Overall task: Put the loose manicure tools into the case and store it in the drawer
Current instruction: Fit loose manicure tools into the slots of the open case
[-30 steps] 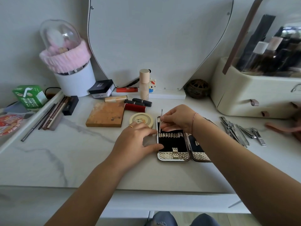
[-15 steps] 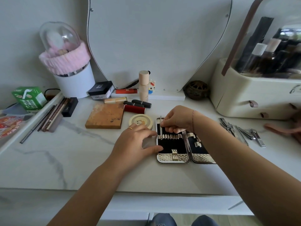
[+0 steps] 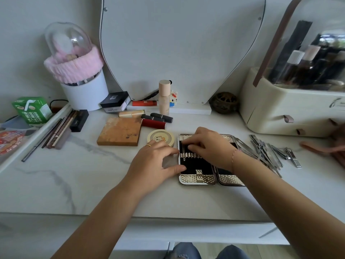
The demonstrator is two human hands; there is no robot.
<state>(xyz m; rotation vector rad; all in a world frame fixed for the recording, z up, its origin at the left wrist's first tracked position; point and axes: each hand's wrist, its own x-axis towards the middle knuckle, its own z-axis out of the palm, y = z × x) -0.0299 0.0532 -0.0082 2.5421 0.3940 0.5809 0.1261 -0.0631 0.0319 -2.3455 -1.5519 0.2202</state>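
On the open case (image 3: 197,179), right hand (image 3: 211,144) palm-down; left hand (image 3: 153,161) against its edge.

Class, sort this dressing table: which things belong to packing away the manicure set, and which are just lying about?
Job in hand: open case, loose metal tools, left hand and right hand, both on the case.
Lying about: wooden block, round tin, lipsticks, green carton, pencils.

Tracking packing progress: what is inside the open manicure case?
Visible in the case: black lining, a ridged metal holder strip and apparently one thin tool slotted at its left end. The right hand and forearm cover the upper slots and much of the other half.
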